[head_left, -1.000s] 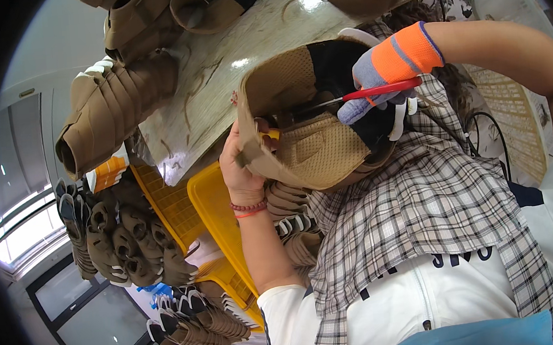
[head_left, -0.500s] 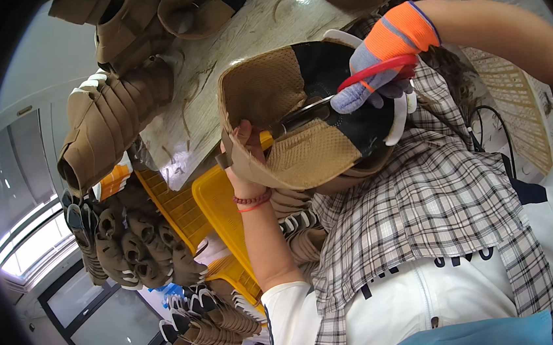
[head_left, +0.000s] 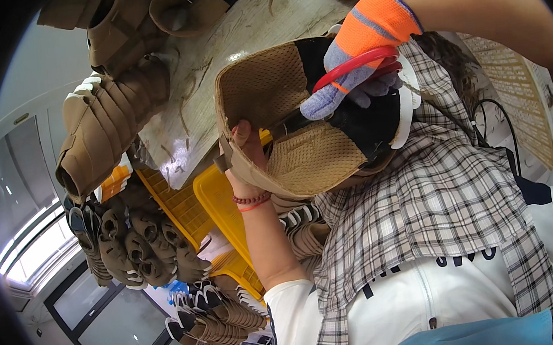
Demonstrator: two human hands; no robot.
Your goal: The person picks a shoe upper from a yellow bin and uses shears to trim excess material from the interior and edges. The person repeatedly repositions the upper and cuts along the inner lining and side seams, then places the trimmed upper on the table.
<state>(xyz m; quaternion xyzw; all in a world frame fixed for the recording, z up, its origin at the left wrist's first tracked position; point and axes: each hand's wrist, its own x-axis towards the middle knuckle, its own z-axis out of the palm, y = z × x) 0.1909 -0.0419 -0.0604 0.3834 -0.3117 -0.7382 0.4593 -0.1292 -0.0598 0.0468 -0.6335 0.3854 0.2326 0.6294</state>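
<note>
The bare left hand (head_left: 252, 149) grips the brown shoe upper (head_left: 317, 149), which sits between both hands; the gloved right hand (head_left: 340, 55) grasps red-handled scissors (head_left: 352, 63) at its opening. Scissor work looks unfinished; how much remains, I cannot tell.

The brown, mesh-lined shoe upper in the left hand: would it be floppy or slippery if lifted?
The brown, mesh-lined shoe upper would probably flex yet hold some shape, since it stands curved open in the left hand. It is likely light, its rim looking thin. Its textured mesh lining may resist slipping.
</note>
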